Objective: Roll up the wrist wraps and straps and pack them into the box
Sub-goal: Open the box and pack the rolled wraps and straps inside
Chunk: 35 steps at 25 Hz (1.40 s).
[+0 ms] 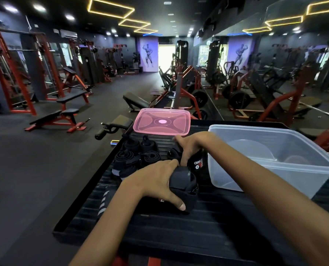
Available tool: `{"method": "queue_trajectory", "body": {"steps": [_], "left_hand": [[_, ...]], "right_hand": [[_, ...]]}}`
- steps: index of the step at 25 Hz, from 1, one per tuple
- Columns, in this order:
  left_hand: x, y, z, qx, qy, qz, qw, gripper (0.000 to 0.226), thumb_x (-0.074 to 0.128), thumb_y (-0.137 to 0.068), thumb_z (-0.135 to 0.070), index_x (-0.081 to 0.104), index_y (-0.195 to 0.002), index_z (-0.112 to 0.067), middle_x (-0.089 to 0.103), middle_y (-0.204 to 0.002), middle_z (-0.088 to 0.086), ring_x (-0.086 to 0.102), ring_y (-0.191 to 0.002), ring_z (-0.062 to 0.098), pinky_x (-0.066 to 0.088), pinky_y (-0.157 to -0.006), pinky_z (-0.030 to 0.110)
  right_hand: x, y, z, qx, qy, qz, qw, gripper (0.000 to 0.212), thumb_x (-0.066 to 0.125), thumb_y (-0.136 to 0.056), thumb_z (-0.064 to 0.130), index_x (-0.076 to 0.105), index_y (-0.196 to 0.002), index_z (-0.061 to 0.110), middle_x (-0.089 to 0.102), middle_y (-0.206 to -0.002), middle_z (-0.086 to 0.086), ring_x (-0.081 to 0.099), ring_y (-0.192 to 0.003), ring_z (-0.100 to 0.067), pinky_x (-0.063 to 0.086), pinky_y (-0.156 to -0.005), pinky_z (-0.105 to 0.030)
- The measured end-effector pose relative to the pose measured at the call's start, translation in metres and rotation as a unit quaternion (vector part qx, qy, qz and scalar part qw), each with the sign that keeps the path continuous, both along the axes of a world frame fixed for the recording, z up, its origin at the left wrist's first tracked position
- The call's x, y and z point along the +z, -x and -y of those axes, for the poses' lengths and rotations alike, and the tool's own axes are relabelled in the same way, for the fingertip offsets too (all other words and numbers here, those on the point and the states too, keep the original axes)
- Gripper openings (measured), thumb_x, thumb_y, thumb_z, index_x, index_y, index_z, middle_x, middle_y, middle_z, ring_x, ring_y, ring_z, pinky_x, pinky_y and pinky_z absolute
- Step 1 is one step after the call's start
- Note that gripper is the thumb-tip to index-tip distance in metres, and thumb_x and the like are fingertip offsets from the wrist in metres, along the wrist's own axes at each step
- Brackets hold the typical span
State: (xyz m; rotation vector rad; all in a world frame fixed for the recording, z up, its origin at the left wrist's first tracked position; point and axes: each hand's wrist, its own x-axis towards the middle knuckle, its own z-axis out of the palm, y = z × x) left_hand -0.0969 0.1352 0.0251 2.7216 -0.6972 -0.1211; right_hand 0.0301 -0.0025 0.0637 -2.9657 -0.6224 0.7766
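Observation:
A black wrist wrap roll (183,181) lies on the ribbed black platform (179,231), and my left hand (154,181) grips it from the left, thumb stretched along its near side. Just behind it, my right hand (190,146) holds the wrap's loose end (197,164), which carries white "HARD" lettering. Several rolled black straps (135,154) sit in a cluster to the left of my hands. The clear plastic box (275,181) stands open on the right, with nothing visible inside. Its pink lid (161,121) lies at the platform's far edge.
A flat black strap with grey stripes (104,202) lies near the platform's left edge. Benches and red weight machines fill the gym floor beyond. A mirror wall runs along the right.

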Motion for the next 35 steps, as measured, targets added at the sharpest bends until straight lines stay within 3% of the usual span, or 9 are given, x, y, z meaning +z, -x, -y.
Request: {"method": "queue_trajectory", "body": {"steps": [5, 11, 15, 17, 19, 22, 26, 30, 35], "left_hand": [[0.002, 0.000, 0.001, 0.006, 0.008, 0.018, 1.000, 0.069, 0.081, -0.054, -0.062, 0.048, -0.100, -0.023, 0.058, -0.099, -0.010, 0.056, -0.089, 0.010, 0.049, -0.079, 0.030], [0.028, 0.008, 0.005, 0.019, 0.117, 0.009, 0.993, 0.047, 0.084, -0.061, -0.052, 0.055, -0.090, -0.029, 0.065, -0.085, -0.016, 0.061, -0.076, -0.005, 0.044, -0.065, 0.012], [0.064, 0.009, 0.023, 0.018, 0.252, 0.000, 0.968, 0.042, 0.083, -0.068, -0.040, 0.063, -0.102, -0.024, 0.072, -0.097, -0.009, 0.067, -0.086, 0.001, 0.051, -0.076, 0.017], [0.076, -0.002, 0.039, 0.018, 0.329, -0.029, 0.944, 0.047, 0.082, -0.068, -0.043, 0.064, -0.108, -0.025, 0.073, -0.103, -0.008, 0.068, -0.093, 0.005, 0.052, -0.086, 0.024], [0.083, -0.022, 0.063, 0.037, 0.409, -0.033, 0.911, 0.060, 0.080, -0.060, -0.054, 0.062, -0.110, -0.027, 0.072, -0.106, -0.007, 0.069, -0.098, 0.010, 0.052, -0.089, 0.033], [0.089, -0.064, 0.103, 0.084, 0.485, -0.058, 0.869, 0.077, 0.080, -0.054, -0.055, 0.053, -0.117, -0.022, 0.068, -0.112, 0.001, 0.070, -0.094, 0.017, 0.055, -0.088, 0.038], [0.082, -0.109, 0.145, 0.118, 0.423, -0.162, 0.884, 0.070, 0.078, -0.070, -0.040, 0.047, -0.125, -0.010, 0.067, -0.113, 0.011, 0.069, -0.089, 0.023, 0.056, -0.084, 0.037], [0.061, -0.128, 0.165, 0.176, 0.328, -0.277, 0.886, 0.055, 0.060, -0.088, -0.042, 0.052, -0.129, -0.007, 0.067, -0.112, 0.012, 0.064, -0.094, 0.027, 0.051, -0.089, 0.044], [0.048, -0.132, 0.181, 0.227, 0.211, -0.211, 0.927, 0.082, 0.062, -0.086, -0.041, 0.017, -0.147, -0.009, 0.038, -0.146, 0.017, 0.050, -0.125, 0.037, 0.047, -0.100, 0.050]], "right_hand": [[-0.005, 0.005, 0.010, 0.047, -0.079, 0.060, 0.994, 0.056, 0.079, -0.069, 0.024, 0.043, -0.112, 0.021, 0.058, -0.120, -0.005, 0.058, -0.103, -0.023, 0.049, -0.087, -0.035], [0.047, 0.013, 0.036, -0.004, -0.373, 0.119, 0.920, 0.075, 0.087, -0.062, 0.031, 0.039, -0.117, 0.012, 0.062, -0.109, -0.007, 0.064, -0.098, -0.023, 0.054, -0.087, -0.039], [0.082, 0.018, 0.101, -0.099, -0.461, 0.114, 0.874, 0.076, 0.084, -0.069, 0.020, 0.031, -0.123, 0.007, 0.056, -0.111, -0.009, 0.065, -0.098, -0.022, 0.057, -0.083, -0.039], [0.085, 0.024, 0.140, -0.141, -0.465, 0.122, 0.865, 0.071, 0.083, -0.071, 0.015, 0.032, -0.120, 0.007, 0.055, -0.105, -0.007, 0.064, -0.089, -0.019, 0.056, -0.071, -0.033], [0.078, 0.026, 0.175, -0.169, -0.401, 0.141, 0.889, 0.069, 0.084, -0.070, 0.016, 0.034, -0.117, 0.009, 0.055, -0.103, -0.006, 0.060, -0.085, -0.016, 0.051, -0.065, -0.027], [0.061, 0.024, 0.210, -0.211, -0.353, 0.097, 0.906, 0.076, 0.088, -0.061, 0.023, 0.039, -0.118, 0.013, 0.060, -0.110, -0.010, 0.065, -0.095, -0.025, 0.057, -0.076, -0.040], [0.041, 0.020, 0.228, -0.264, -0.393, -0.013, 0.881, 0.045, 0.075, -0.078, 0.013, 0.056, -0.118, 0.005, 0.068, -0.108, -0.015, 0.068, -0.092, -0.028, 0.057, -0.082, -0.040], [0.022, 0.013, 0.235, -0.365, -0.384, -0.114, 0.840, 0.028, 0.065, -0.086, 0.026, 0.061, -0.106, 0.007, 0.069, -0.095, -0.013, 0.065, -0.083, -0.026, 0.053, -0.076, -0.036], [0.009, 0.012, 0.226, -0.426, -0.418, -0.140, 0.790, 0.020, 0.053, -0.094, 0.023, 0.059, -0.081, 0.008, 0.067, -0.062, -0.008, 0.059, -0.068, -0.021, 0.047, -0.065, -0.033]]}}
